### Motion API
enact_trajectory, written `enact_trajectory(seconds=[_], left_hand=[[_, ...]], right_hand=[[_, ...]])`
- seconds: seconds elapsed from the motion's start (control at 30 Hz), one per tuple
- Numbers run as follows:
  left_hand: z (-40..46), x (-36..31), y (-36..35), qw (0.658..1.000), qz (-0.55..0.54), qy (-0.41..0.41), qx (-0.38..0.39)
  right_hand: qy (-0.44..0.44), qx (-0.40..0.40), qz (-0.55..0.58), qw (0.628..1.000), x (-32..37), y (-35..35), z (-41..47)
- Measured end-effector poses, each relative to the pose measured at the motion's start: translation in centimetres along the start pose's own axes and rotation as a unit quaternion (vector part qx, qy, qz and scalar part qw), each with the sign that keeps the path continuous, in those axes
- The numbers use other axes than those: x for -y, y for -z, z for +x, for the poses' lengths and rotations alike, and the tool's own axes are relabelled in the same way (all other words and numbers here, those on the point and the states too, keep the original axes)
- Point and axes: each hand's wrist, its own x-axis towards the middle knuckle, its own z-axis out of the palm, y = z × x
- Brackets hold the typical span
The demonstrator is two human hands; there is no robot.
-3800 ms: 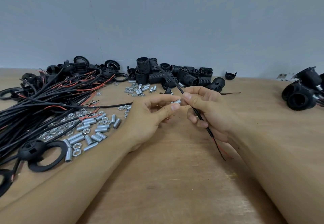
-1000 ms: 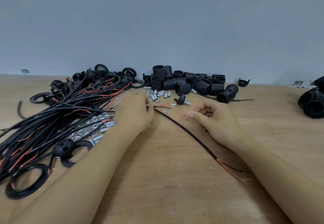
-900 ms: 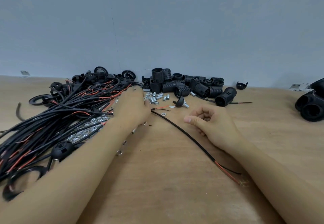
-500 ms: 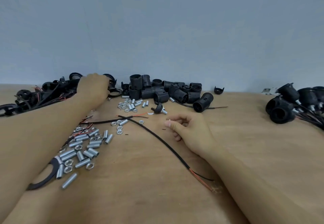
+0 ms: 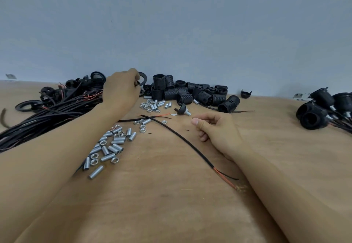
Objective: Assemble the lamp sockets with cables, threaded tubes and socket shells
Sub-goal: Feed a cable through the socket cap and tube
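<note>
Lying slantwise on the tabletop, a black cable shows red and black wire ends. Beside it rests the right hand, fingers loosely curled, holding nothing. Farther back, the left hand reaches a black ring by the socket shells; its grip is hidden. Threaded tubes lie scattered below.

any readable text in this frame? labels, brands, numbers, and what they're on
None can be read.
Pale scrap against the wall, far left: too small and blurred to tell whether it bears print.
Pale scrap against the wall, far right: likewise.
Black socket shells, metal threaded tubes, cables: no markings visible.
</note>
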Motion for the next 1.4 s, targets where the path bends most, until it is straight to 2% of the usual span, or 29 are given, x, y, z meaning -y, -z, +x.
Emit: enact_trajectory(seconds=[0.1,0.2,0.27,0.37,0.4,0.5,0.53,0.57,0.67,0.7,0.73,0.8,0.9,1.03,1.1,1.23,1.4], left_hand=[[-0.4,-0.6,0.1,0.996,-0.079,0.043,0.0],[-0.4,-0.5,0.2,0.974,-0.177,0.139,-0.008],[0.1,-0.4,0.1,0.941,-0.238,0.238,-0.035],[0.8,-0.1,0.4,0.855,-0.341,0.388,-0.045],[0.7,-0.3,0.6,0.836,-0.367,0.404,-0.046],[-1.3,-2.2,1.0,0.833,-0.403,0.373,-0.071],[-2.3,-3.4,1.2,0.822,-0.436,0.362,-0.062],[-3.3,-4.7,1.3,0.795,-0.487,0.361,-0.034],[-6.4,-7.7,1.3,0.646,-0.657,0.375,0.099],[-7.4,-8.4,1.2,0.613,-0.684,0.373,0.132],[-8.4,-8.7,0.9,0.593,-0.699,0.369,0.155],[-9.7,-9.2,0.5,0.586,-0.708,0.346,0.189],[-9.9,-9.3,0.2,0.599,-0.715,0.301,0.197],[-9.4,-9.0,-0.1,0.604,-0.718,0.272,0.216],[-9.5,-9.0,-0.3,0.604,-0.715,0.28,0.216],[-9.4,-9.1,-0.7,0.617,-0.695,0.336,0.151],[-9.5,-9.3,-0.5,0.624,-0.687,0.332,0.17]], right_hand=[[-0.001,0.001,0.0,1.0,-0.1,0.1,0.0],[-0.001,0.001,0.002,1.0,-0.2,0.1,0.1],[-0.002,0.003,0.003,1.0,-0.2,0.2,0.2],[-0.009,0.007,-0.002,1.0,-0.3,0.2,0.3],[-0.011,0.007,-0.001,1.0,-0.3,0.2,0.4],[-0.01,0.006,0.008,1.0,-0.3,0.2,0.3],[-0.008,0.002,0.015,1.0,-0.2,0.2,0.3],[-0.004,-0.006,0.027,1.0,-0.2,0.2,0.3],[0.015,-0.026,0.067,0.997,0.0,0.1,0.3],[0.023,-0.025,0.08,0.996,0.1,0.1,0.2],[0.032,-0.022,0.09,0.995,0.2,0.1,0.1],[0.047,-0.005,0.101,0.994,0.4,0.0,-0.2],[0.055,0.024,0.106,0.993,0.6,-0.2,-0.5],[0.057,0.011,0.096,0.994,0.6,-0.1,-0.4],[0.063,0.007,0.091,0.994,0.4,-0.2,-0.5],[0.083,-0.001,0.075,0.994,0.2,-0.7,-0.4],[0.116,0.003,0.081,0.99,0.4,-1.1,-0.5]])
